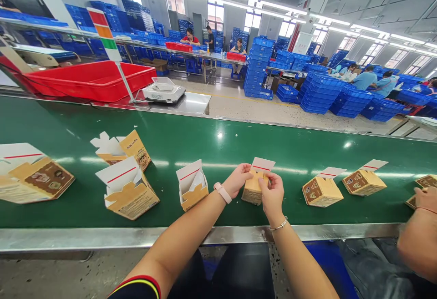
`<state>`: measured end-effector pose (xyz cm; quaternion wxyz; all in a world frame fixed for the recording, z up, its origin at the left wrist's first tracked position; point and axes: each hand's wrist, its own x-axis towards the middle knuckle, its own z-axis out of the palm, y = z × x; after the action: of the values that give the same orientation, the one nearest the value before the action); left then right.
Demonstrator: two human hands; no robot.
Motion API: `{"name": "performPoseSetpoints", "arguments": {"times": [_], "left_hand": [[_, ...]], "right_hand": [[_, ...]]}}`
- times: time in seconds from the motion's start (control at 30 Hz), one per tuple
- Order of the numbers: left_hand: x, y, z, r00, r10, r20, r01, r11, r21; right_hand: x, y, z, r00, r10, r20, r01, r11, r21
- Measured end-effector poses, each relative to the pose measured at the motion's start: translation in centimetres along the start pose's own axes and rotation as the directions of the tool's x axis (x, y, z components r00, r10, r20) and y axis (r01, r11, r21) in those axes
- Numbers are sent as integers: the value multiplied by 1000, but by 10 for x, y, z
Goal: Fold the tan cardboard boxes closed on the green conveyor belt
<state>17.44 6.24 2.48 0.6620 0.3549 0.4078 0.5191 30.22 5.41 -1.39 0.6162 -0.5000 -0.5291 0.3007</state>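
A small tan cardboard box [252, 193] stands on the green conveyor belt [205, 135] in front of me. Its white top flap [263, 164], marked with a red strip, sticks up at the back. My left hand [238, 180] grips the box's left side, fingers at the flap and thumb on the top. From the right, my right hand [273, 194] holds the same box, its thumb pressing the top panels. To the left sits an open box [194, 190] with something pale inside. On the right stand two boxes [322, 191] with raised flaps and folded tops.
Several open boxes [133, 199] stand on the belt's left part. A co-worker's hand [426, 199] touches boxes at the far right. Beyond the belt are a red tray [92, 78], a white scale [164, 90] and a signal light pole [105, 35]. A metal edge [102, 239] runs along the near side.
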Motion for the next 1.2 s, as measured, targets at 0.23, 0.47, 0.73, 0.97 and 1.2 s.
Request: {"name": "performPoseSetpoints", "arguments": {"times": [0.23, 0.47, 0.73, 0.97, 1.2], "left_hand": [[3, -10, 17, 992, -91, -88, 92, 996, 0], [11, -13, 47, 978, -147, -146, 153, 988, 33], [-45, -12, 41, 971, 209, -112, -162, 929, 332], [-138, 2, -1, 897, 303, 324, -423, 800, 425], [-133, -20, -53, 423, 904, 59, -560, 209, 802]], "right_hand": [[23, 2, -24, 851, 420, 314, -488, 855, 177], [37, -14, -36, 844, 424, 330, -477, 873, 98], [56, -59, -103, 974, 155, 163, -163, 986, 40], [59, -32, -70, 879, 371, 300, -376, 926, -43], [21, -30, -67, 917, -250, -312, 223, 967, -119]]}}
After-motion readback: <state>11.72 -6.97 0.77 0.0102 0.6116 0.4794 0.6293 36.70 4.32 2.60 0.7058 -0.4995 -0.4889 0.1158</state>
